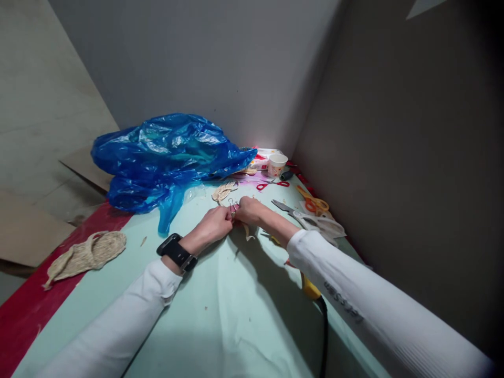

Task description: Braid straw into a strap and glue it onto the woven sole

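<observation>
Centrally in the frame, two hands meet: the left hand and the right hand are both clenched, fingers curled in at one pink clip between them; exactly which fingers pinch it is hidden. One pale strip hangs just below them. One black watch circles the left wrist. Two woven slippers lie on the pale green sheet: one slipper at the left of the frame, partly over a red strip, the other slipper just above the hands. One blue bag fills the upper left of centre. Right of it, above centre, stand one packet and one paper cup, with one pair of red scissors below. Right of centre are one pair of orange scissors and white-handled shears. One yellow tool with one black cord sits lower right, partly behind the right sleeve.
</observation>
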Demonstrator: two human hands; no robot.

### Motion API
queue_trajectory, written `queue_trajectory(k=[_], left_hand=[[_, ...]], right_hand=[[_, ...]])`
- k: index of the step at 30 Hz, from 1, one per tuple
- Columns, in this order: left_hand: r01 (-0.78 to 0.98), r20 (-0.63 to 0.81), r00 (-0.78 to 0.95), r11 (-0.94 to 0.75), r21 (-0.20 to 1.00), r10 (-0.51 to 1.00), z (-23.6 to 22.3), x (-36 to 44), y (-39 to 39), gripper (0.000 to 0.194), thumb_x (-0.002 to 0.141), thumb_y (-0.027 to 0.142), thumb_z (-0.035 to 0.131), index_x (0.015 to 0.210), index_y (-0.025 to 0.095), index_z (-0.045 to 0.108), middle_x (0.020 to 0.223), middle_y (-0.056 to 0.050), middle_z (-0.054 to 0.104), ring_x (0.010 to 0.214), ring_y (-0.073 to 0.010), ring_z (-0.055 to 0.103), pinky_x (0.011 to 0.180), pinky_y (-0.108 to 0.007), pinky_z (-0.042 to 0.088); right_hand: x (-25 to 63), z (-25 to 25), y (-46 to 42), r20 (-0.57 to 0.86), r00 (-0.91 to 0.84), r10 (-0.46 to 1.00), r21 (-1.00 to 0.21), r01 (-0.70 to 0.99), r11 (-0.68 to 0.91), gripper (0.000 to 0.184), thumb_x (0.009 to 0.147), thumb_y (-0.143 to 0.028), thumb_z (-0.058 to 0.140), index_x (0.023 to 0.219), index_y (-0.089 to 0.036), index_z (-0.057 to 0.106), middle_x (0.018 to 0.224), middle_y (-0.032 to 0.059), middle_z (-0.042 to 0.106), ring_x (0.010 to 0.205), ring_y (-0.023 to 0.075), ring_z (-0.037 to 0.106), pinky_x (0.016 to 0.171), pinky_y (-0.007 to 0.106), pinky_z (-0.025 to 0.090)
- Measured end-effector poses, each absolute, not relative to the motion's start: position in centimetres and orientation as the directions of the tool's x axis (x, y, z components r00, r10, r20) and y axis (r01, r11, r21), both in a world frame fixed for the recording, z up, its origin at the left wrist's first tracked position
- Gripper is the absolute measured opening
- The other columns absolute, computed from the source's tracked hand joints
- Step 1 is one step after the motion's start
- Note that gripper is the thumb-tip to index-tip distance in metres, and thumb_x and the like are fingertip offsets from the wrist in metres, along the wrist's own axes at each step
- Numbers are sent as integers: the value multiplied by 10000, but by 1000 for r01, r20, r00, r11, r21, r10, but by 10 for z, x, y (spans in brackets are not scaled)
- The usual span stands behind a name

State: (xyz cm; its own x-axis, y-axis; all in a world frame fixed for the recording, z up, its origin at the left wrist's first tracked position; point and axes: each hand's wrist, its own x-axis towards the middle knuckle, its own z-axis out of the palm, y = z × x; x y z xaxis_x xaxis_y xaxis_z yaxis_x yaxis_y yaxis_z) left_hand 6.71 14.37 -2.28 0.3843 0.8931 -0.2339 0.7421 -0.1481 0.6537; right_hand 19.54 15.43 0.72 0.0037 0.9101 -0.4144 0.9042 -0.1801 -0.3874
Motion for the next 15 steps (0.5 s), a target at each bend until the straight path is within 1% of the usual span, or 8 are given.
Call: queue_trajectory(k=[3,7,11,15], left_hand=[[702,-270,363,-72,709,892,-22,67,141,327,920,336,592,1189,151,597,1184,-92,628,1001,-227,636,843,-430,551],[644,-341,317,63,762,885,-27,70,136,297,933,338,572,1172,166,608,1173,-88,634,971,-211,642,823,-404,560],[575,-371,277,157,803,886,-29,71,133,322,927,332,583,1197,157,590,1177,-95,629,974,-212,643,818,-412,562],[512,-361,260,189,838,895,-29,71,134,335,923,334,589,1206,156,586,1190,-97,624,990,-220,640,827,-420,559]], right_hand=[[190,12,145,-416,31,909,-332,925,-184,306,961,-329,600,1195,-132,585,1159,90,597,1005,206,615,858,394,542],[187,13,128,-367,51,929,-311,934,-175,317,969,-343,588,1205,-132,580,1164,93,595,1004,206,615,854,390,543],[185,4,112,-265,54,963,-281,951,-131,314,975,-345,577,1205,-132,580,1161,93,597,1001,203,616,856,391,543],[181,-3,100,-144,41,989,-199,977,-70,279,980,-336,570,1168,-132,598,1116,84,614,972,192,624,849,382,544]])
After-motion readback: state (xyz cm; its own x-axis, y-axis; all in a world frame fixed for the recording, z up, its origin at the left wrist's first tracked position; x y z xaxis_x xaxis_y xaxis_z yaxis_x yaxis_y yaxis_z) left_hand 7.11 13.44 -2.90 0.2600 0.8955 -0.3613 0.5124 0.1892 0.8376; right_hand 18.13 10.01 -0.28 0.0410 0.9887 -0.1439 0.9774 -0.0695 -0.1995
